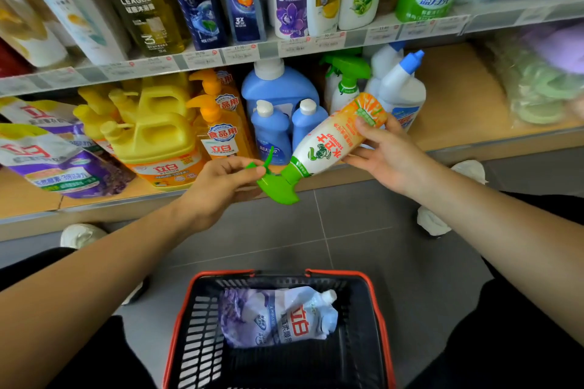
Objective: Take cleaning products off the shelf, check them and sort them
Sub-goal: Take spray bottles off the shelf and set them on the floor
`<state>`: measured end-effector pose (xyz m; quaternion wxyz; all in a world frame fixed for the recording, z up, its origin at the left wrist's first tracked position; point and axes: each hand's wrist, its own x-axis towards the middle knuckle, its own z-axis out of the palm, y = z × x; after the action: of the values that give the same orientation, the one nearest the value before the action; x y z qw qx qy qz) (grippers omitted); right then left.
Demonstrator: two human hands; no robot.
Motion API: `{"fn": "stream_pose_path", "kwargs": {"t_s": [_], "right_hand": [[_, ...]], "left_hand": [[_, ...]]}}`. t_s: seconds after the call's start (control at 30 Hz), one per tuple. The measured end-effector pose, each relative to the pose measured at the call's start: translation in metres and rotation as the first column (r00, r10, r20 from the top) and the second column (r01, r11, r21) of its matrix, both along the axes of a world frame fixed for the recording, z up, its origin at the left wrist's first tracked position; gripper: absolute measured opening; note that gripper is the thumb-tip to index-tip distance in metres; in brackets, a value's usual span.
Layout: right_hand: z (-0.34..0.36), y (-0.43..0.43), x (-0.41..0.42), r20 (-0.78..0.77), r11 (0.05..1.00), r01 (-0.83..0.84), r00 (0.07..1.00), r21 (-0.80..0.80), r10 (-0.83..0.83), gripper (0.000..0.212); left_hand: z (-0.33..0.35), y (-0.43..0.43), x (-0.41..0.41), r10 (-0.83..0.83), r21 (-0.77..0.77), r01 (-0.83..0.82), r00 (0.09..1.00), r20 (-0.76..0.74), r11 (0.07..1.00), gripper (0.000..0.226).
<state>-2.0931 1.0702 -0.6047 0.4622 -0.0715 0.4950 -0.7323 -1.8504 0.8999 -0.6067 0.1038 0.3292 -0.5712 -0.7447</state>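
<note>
A white and orange spray bottle [328,144] with a green trigger head is held tilted, head down and to the left, in front of the lower shelf. My right hand [384,153] grips its orange bottom end. My left hand [221,181] pinches the green trigger at the spray head. Below, on the floor, stands a black basket with a red rim [377,309]. A white and purple refill pouch [278,317] lies inside it.
The lower shelf [458,88] carries yellow jugs [158,133], orange pump bottles, blue detergent bottles [278,110], green-trigger sprayers [346,85] and purple pouches [57,155]. The upper shelf holds shampoo bottles. My knees and white shoes flank the basket on the grey tile floor.
</note>
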Motion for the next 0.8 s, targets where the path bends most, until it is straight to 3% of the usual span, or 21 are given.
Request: {"fn": "stream_pose_path", "kwargs": {"t_s": [0.1,0.17,0.33,0.43,0.5,0.57,0.73,0.8], "right_hand": [[-0.015,-0.001,-0.003,0.075,0.997,0.063,0.995,0.045,-0.066,0.045],[-0.023,-0.003,-0.006,0.096,0.996,0.072,0.992,0.054,-0.077,0.038],[-0.03,-0.007,-0.015,-0.082,0.978,0.004,0.996,0.21,0.014,0.043],[-0.033,-0.011,-0.016,-0.299,0.921,0.034,0.95,0.389,0.091,0.039],[-0.031,-0.019,-0.018,-0.56,0.877,0.14,0.812,0.46,0.164,0.03],[-0.024,-0.032,-0.027,-0.75,0.862,0.262,0.635,0.434,0.185,0.033],[-0.007,-0.066,-0.067,-0.932,0.886,0.372,0.326,0.278,0.156,0.054],[-0.008,-0.077,-0.079,-0.926,0.884,0.35,0.322,0.309,0.196,0.066]], "left_hand": [[-0.005,0.005,-0.003,-0.086,0.217,0.086,0.996,-0.009,0.972,0.026],[-0.007,0.009,-0.005,-0.133,0.27,0.14,0.99,-0.045,0.953,0.03],[-0.001,0.003,-0.013,0.002,0.11,0.008,0.996,-0.088,0.994,0.039],[0.007,-0.009,-0.018,0.048,-0.054,-0.052,0.995,-0.085,0.997,0.034],[0.009,-0.016,-0.021,0.049,-0.161,-0.058,0.997,-0.061,0.985,0.03],[0.005,-0.022,-0.026,0.054,-0.263,-0.057,0.998,-0.019,0.963,0.022],[-0.022,-0.032,-0.034,0.009,-0.421,0.085,0.976,0.217,0.903,0.017],[-0.034,-0.035,-0.037,-0.042,-0.407,0.169,0.952,0.302,0.897,0.021]]}}
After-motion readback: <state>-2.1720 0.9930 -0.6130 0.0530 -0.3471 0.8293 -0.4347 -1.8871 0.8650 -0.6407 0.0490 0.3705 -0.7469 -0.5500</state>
